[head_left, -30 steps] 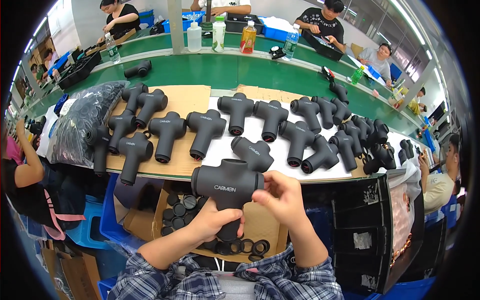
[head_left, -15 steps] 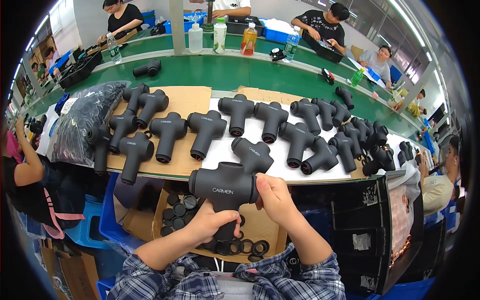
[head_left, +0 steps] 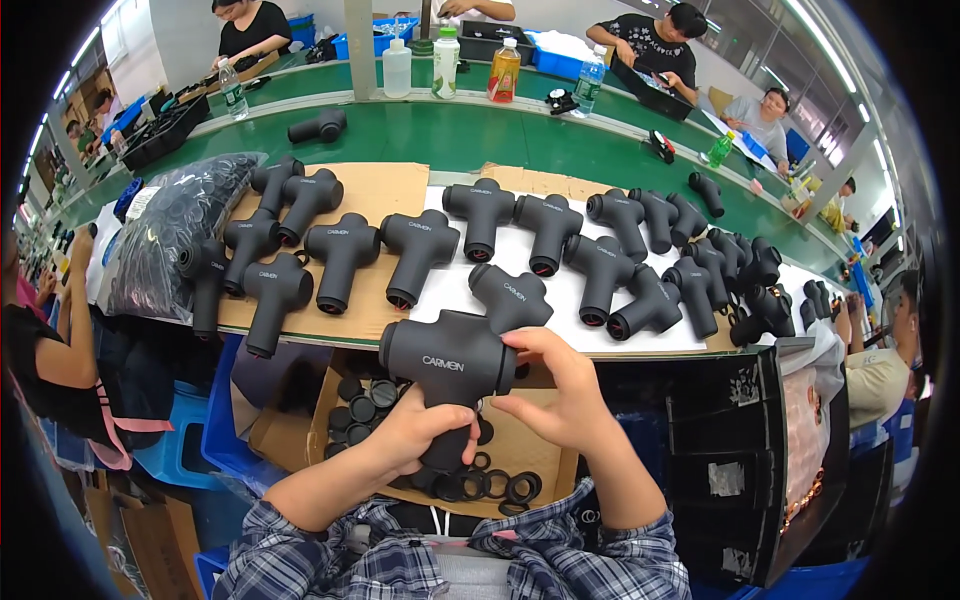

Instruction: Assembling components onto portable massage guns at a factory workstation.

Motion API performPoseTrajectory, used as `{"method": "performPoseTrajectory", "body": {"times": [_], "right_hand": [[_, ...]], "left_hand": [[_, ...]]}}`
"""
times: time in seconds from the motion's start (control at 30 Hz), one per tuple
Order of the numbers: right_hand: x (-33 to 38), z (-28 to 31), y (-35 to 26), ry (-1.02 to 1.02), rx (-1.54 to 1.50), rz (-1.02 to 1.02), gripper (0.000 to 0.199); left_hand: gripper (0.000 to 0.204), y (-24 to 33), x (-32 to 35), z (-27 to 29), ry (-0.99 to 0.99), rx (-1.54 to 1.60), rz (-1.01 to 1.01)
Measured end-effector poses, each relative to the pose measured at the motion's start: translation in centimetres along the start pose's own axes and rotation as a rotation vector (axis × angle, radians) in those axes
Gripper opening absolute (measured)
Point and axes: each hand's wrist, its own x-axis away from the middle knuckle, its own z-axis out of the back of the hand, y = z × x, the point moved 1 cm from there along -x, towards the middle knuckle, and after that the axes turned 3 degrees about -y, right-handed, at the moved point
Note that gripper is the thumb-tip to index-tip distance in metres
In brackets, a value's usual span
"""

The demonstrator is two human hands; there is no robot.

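Held thing: a massage gun (head_left: 445, 362), matt dark grey, T-shaped, with a thick barrel lying across and a handle pointing down; pale lettering sits on the barrel's side. It hangs just below the middle of the frame, in front of the desk edge and above the box.
Left hand (head_left: 425, 432): the grip is wrapped tight around the handle of the massage gun, thumb across the front.
Right hand (head_left: 560, 395): the grip is pinched at the right end of the barrel, fingertips (head_left: 503, 346) touching its rim, the thumb below.
Desk (head_left: 575, 300): runs across the middle of the frame, covered partly by a sheet of brown cardboard (head_left: 385, 195) at the left and a white sheet at the right.
Row of guns: many like massage guns (head_left: 480, 212) lie side by side on the desk; one gun (head_left: 510, 297) lies just behind the held one.
Box below: an open cardboard box (head_left: 525, 455) under the hands, holding black rings (head_left: 495, 487) and black round caps (head_left: 365, 392).
Upper left: a clear bag of dark parts (head_left: 170, 230) on the desk.
Behind: a green conveyor belt (head_left: 450, 135) with bottles (head_left: 445, 62) at the top of the frame.
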Motion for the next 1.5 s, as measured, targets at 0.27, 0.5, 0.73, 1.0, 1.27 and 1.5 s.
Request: {"method": "performPoseTrajectory", "body": {"times": [0.27, 0.5, 0.73, 1.0, 1.27, 1.5], "right_hand": [[0.9, 0.4, -0.2, -0.059, -0.064, -0.111, 0.046], [1.7, 1.6, 0.3, -0.184, -0.104, -0.234, 0.029], [2.6, 1.0, 0.6, -0.275, -0.187, -0.625, 0.031], [4.5, -1.5, 2.4, 0.059, -0.405, -0.406, 0.035], [5.2, -2.2, 0.3, 0.318, -0.321, -0.330, 0.032], [9.8, -2.5, 2.1, 0.001, -1.182, -1.066, 0.029]], "left_hand": [[0.030, -0.2, 0.0, -0.3, -0.011, -0.033, 0.034], [0.029, -0.3, -0.1, -1.3, 0.001, -0.038, 0.044], [0.026, -1.2, 0.0, -0.8, 0.044, -0.041, 0.096], [0.025, -2.3, -0.2, -1.4, 0.035, -0.121, 0.049], [0.025, -3.7, -0.9, -1.0, -0.007, -0.711, -0.341], [0.023, 0.5, -1.5, 0.8, -0.447, -1.712, -0.510]]}}
